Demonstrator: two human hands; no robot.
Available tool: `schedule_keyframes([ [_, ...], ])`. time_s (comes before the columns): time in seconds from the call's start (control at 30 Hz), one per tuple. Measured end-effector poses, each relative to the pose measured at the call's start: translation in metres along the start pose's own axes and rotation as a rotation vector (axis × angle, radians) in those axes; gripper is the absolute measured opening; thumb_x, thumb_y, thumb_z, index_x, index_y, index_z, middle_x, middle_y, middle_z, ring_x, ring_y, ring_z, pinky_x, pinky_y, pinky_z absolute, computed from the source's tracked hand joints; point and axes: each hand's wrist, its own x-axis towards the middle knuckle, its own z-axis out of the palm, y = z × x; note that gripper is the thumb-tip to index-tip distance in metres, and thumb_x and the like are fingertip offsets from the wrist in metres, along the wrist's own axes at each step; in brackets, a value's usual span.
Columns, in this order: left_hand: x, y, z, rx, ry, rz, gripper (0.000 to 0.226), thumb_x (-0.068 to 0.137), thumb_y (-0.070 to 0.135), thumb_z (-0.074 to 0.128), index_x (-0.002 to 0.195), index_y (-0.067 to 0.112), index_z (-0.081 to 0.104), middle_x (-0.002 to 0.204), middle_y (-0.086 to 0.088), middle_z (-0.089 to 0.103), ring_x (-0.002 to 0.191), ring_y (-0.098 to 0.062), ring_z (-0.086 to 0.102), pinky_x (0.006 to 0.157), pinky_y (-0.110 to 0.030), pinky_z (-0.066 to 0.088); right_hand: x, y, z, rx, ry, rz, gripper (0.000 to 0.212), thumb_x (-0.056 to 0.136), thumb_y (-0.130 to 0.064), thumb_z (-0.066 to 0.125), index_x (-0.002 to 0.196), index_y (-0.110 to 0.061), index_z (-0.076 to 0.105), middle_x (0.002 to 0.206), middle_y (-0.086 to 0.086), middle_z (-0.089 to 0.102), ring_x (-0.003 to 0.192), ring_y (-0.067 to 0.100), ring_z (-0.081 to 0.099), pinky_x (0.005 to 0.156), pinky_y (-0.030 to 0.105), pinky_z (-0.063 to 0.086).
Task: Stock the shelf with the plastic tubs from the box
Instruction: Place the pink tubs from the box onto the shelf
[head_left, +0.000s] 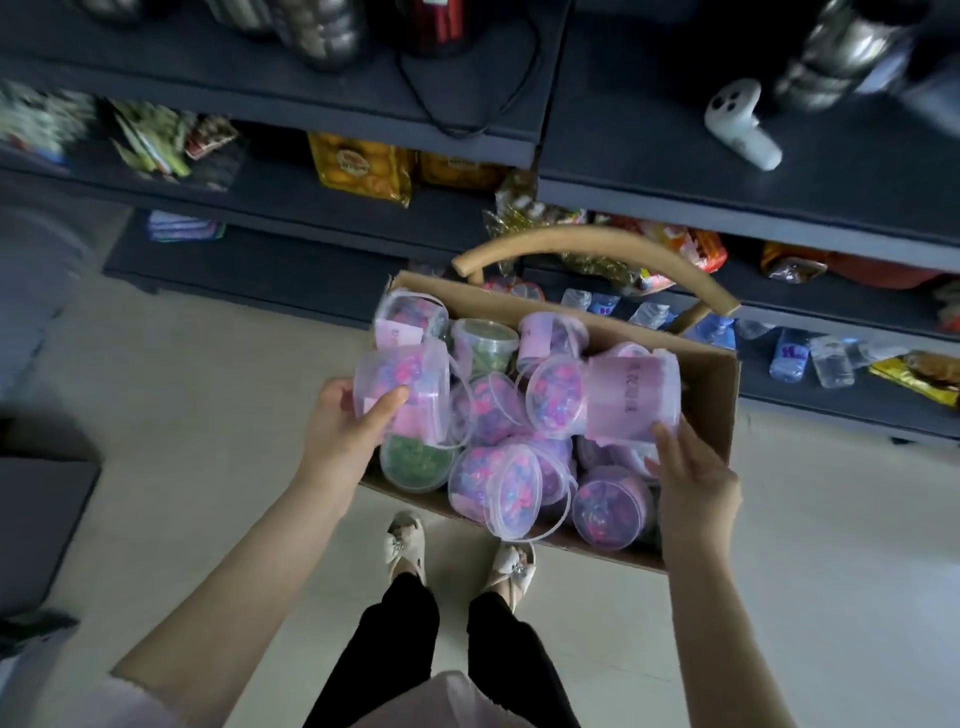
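left hand (343, 431) clamps a tub (402, 389) of pink and blue bits, thumb across its side, just over the box's (719, 410) left edge. right hand (696, 478) grips a pink tub (631, 397) from below, fingers curled on it, tub tipped sideways above the box. more tubs (511, 483) lie heaped inside. the dark shelf (727, 156) stands behind, with a white controller (737, 124) on it.

The box (719, 410) of tubs (511, 486) sits before the shelf (753, 208).

pale floor (182, 374) — dark shelving (675, 156), curved wooden chair back (571, 239).
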Motion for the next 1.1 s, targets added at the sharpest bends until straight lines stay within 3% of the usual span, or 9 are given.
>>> schedule_keyframes([
  [0.07, -0.021, 0.022, -0.021, -0.121, -0.008, -0.033, 0.024, 0.082, 0.032, 0.073, 0.089, 0.023, 0.051, 0.089, 0.003, 0.062, 0.081, -0.015, 0.065, 0.074, -0.032, 0.055, -0.020, -0.023, 0.000, 0.044, -0.025, -0.026, 0.017, 0.084, -0.051, 0.066, 0.092, -0.065, 0.063, 0.095, -0.010, 0.073, 0.094, 0.018, 0.070, 0.089, 0.047, 0.054],
  [0.2, -0.050, 0.066, -0.077, -0.458, -0.027, -0.113, 0.031, 0.081, 0.038, 0.067, 0.102, 0.021, 0.051, 0.109, 0.000, 0.064, 0.097, -0.018, 0.066, 0.079, -0.035, 0.056, -0.053, -0.101, 0.011, 0.082, -0.184, -0.157, 0.016, 0.088, -0.035, 0.066, 0.103, -0.035, 0.071, 0.085, 0.006, 0.072, 0.087, 0.025, 0.069, 0.083, 0.042, 0.053],
  [0.27, -0.058, 0.088, -0.111, -0.656, -0.063, -0.121, 0.044, 0.078, 0.039, 0.064, 0.115, 0.017, 0.056, 0.114, -0.003, 0.066, 0.101, -0.020, 0.067, 0.079, -0.036, 0.059, -0.066, -0.149, 0.025, 0.050, -0.264, -0.237, 0.029, 0.088, -0.034, 0.064, 0.114, -0.020, 0.071, 0.093, 0.003, 0.073, 0.091, 0.017, 0.068, 0.082, 0.031, 0.052],
  [0.43, -0.061, 0.128, -0.212, -0.969, -0.135, 0.030, 0.068, 0.086, 0.035, 0.060, 0.147, 0.032, 0.030, 0.142, -0.005, 0.050, 0.109, -0.032, 0.064, 0.085, -0.046, 0.055, -0.109, -0.269, 0.083, 0.165, -0.413, -0.432, 0.026, 0.090, -0.024, 0.064, 0.116, -0.024, 0.067, 0.090, -0.014, 0.069, 0.080, -0.004, 0.067, 0.061, 0.000, 0.041],
  [0.57, -0.055, 0.148, -0.306, -0.970, -0.174, 0.192, 0.053, 0.088, 0.042, 0.052, 0.139, 0.026, 0.045, 0.134, -0.006, 0.058, 0.111, -0.032, 0.063, 0.081, -0.037, 0.057, -0.165, -0.346, 0.142, 0.257, -0.477, -0.594, 0.032, 0.087, -0.024, 0.067, 0.118, -0.030, 0.064, 0.110, -0.009, 0.069, 0.089, -0.014, 0.062, 0.071, 0.004, 0.046],
  [0.67, -0.051, 0.159, -0.387, -0.963, -0.095, 0.231, 0.062, 0.082, 0.051, 0.049, 0.136, 0.019, 0.047, 0.125, -0.008, 0.064, 0.095, -0.019, 0.070, 0.067, -0.028, 0.058, -0.211, -0.394, 0.190, 0.387, -0.504, -0.643, 0.029, 0.086, -0.028, 0.069, 0.114, -0.031, 0.067, 0.113, -0.009, 0.070, 0.106, 0.000, 0.064, 0.098, 0.027, 0.049],
  [0.77, -0.050, 0.169, -0.460, -0.948, -0.021, 0.250, 0.068, 0.076, 0.055, 0.051, 0.133, 0.017, 0.049, 0.120, -0.008, 0.066, 0.090, -0.015, 0.071, 0.061, -0.024, 0.057, -0.255, -0.440, 0.231, 0.495, -0.536, -0.686, 0.024, 0.085, -0.029, 0.070, 0.109, -0.033, 0.069, 0.113, -0.010, 0.071, 0.110, 0.007, 0.064, 0.101, 0.039, 0.048],
  [0.93, -0.042, 0.192, -0.533, -0.886, -0.010, 0.320, 0.045, 0.077, 0.049, 0.053, 0.107, 0.016, 0.064, 0.104, -0.010, 0.073, 0.089, -0.019, 0.072, 0.061, -0.025, 0.059, -0.303, -0.494, 0.280, 0.550, -0.587, -0.799, 0.036, 0.087, -0.023, 0.068, 0.123, -0.021, 0.065, 0.119, -0.014, 0.067, 0.115, -0.001, 0.059, 0.105, 0.032, 0.045],
  [1.1, 0.001, 0.222, -0.564, -0.881, -0.042, 0.369, 0.042, 0.078, 0.039, 0.058, 0.107, 0.009, 0.064, 0.104, -0.013, 0.073, 0.091, -0.023, 0.072, 0.063, -0.028, 0.059, -0.308, -0.548, 0.321, 0.551, -0.646, -0.868, 0.035, 0.085, -0.020, 0.070, 0.120, -0.022, 0.067, 0.112, -0.012, 0.071, 0.112, 0.008, 0.063, 0.095, 0.027, 0.050],
])
